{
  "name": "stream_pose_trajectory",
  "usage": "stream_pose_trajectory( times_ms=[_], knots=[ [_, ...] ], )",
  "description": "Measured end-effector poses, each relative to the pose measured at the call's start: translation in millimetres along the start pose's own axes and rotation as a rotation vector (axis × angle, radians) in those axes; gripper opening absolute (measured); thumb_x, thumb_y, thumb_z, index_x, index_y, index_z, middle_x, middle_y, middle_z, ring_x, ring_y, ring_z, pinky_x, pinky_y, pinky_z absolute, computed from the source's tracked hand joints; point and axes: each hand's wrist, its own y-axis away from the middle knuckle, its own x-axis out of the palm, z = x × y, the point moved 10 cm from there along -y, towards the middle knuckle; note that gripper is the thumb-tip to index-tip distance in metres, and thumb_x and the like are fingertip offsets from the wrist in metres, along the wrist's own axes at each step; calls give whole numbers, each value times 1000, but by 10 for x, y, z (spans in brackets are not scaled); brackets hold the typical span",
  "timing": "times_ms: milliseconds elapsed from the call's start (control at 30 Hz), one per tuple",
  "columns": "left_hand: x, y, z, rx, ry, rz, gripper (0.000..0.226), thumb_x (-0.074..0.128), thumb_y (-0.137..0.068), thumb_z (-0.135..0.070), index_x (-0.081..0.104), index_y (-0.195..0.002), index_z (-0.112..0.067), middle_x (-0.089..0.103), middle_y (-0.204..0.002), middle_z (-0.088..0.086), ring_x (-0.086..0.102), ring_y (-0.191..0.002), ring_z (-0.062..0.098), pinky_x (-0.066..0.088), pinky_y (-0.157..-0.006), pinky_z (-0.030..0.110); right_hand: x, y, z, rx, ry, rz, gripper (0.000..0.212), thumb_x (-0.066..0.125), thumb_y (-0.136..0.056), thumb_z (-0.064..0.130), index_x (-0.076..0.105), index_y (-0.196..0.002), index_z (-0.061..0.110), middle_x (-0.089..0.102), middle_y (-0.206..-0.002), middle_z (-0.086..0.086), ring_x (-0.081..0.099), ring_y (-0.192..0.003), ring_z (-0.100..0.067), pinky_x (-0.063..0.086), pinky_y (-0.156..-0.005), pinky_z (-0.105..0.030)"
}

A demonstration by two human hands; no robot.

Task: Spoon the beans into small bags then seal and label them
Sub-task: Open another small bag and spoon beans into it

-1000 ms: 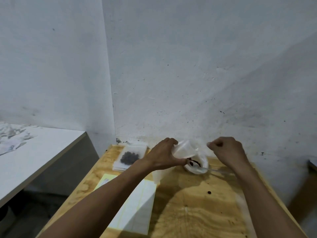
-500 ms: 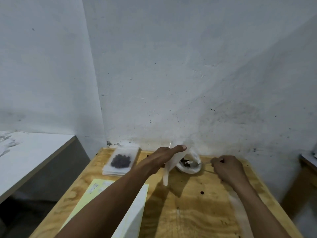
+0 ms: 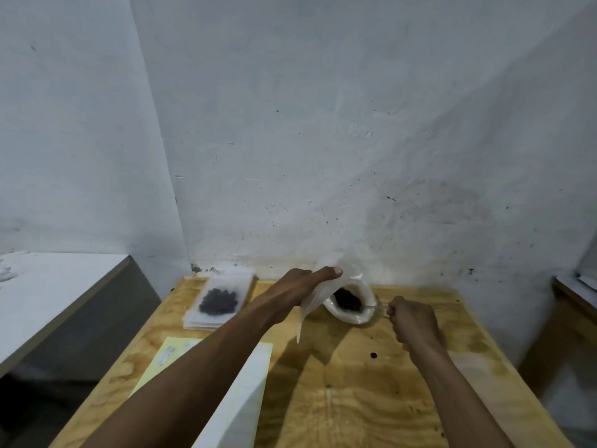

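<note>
A white bowl [image 3: 350,315] of dark beans [image 3: 347,299] sits at the back of the wooden table [image 3: 355,399]. My left hand [image 3: 297,286] pinches a small clear bag [image 3: 315,302] by its top, so the bag hangs slanted just left of the bowl. My right hand [image 3: 412,321] grips the handle of a metal spoon [image 3: 374,307] whose tip lies in the beans. At the back left a filled bag of beans [image 3: 219,301] lies on a stack of flat bags [image 3: 206,321].
A sheet of white labels on yellow backing [image 3: 239,392] lies on the table's near left, partly under my left forearm. One loose bean [image 3: 373,355] lies on the wood. A white counter [image 3: 48,292] stands to the left, a wooden ledge [image 3: 575,295] to the right, and the wall is close behind.
My right hand has dropped from the bag's top to the spoon handle by the bowl. My left hand now holds the bag alone, and the bag hangs down beside the bowl.
</note>
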Motion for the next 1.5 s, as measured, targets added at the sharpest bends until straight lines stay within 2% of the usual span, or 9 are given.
stream_pose_trajectory(
  times_ms=[100, 333, 400, 533, 767, 900, 1133, 1367, 1500],
  knots=[
    [-141, -25, 87, -33, -42, -69, 93, 68, -58, -82, 65, -111, -6, 60, -111, 6, 61, -105, 28, 47, -94, 40, -19, 12, 32, 1, -48, 22, 31, 54, -91, 21, 61, -63, 10, 45, -53, -7, 37, -46, -21, 28, -50, -30],
    [-276, -2, 28, 63, -213, -93, 86, 74, -79, -61, 47, -148, -17, 48, -151, 4, 52, -121, 19, 42, -95, 34, -198, -42, 383, -56, -135, 23, 33, 59, -87, 17, 59, -55, 9, 45, -42, -1, 38, -45, -21, 29, -49, -30],
    [-353, 39, 24, 99, -273, -102, 91, 77, -77, -60, 42, -151, -20, 42, -156, 2, 48, -131, 20, 37, -96, 31, -242, -41, 528, -85, -146, 32, 34, 59, -88, 17, 59, -55, 9, 45, -42, 0, 38, -45, -21, 30, -50, -30],
    [-488, 122, 58, 122, -372, -137, 105, 80, -54, -80, 52, -141, -29, 54, -144, -4, 58, -118, 15, 51, -100, 40, -256, 15, 877, -159, -153, 80, 34, 59, -89, 17, 58, -56, 9, 44, -41, 2, 35, -44, -19, 27, -47, -28],
    [-435, 169, 27, 179, -390, -119, 88, 85, -66, -61, 53, -140, -24, 53, -139, -5, 56, -111, 13, 45, -78, 24, 77, 486, 1566, -582, 198, 186, 35, 57, -92, 21, 63, -61, 6, 58, -58, -16, 45, -52, -19, 34, -56, -33],
    [-464, 158, 40, 132, -291, -121, 75, 83, -69, -62, 59, -131, -27, 62, -122, -8, 61, -102, 8, 48, -75, 24, -64, 573, 1738, -730, 287, 17, 35, 54, -96, 20, 64, -69, 0, 61, -62, -15, 47, -51, -18, 32, -52, -31],
    [-313, 82, -47, 53, -48, -54, 73, 78, -75, -61, 60, -133, -20, 62, -126, -7, 59, -112, 17, 48, -87, 31, -60, 216, 1110, -485, 390, -96, 52, 51, -98, 23, 39, -48, 14, 42, -48, -4, 44, -47, -23, 26, -47, -28],
    [-6, -33, -187, 76, 26, 12, 78, 79, -67, -65, 66, -125, -13, 66, -122, -1, 60, -112, 21, 48, -95, 35, 81, 59, 503, -207, 250, -95, 53, 51, -98, 20, 35, -48, 10, 35, -48, -6, 34, -46, -22, 20, -51, -29],
    [-95, -21, -156, 50, 70, 1, 47, 78, -77, -58, 64, -102, -20, 62, -102, -6, 60, -96, 13, 47, -93, 34, 195, -19, 123, -36, 88, -30, 39, 49, -94, 17, 47, -57, 9, 47, -58, -11, 41, -53, -24, 29, -57, -32]
  ],
)
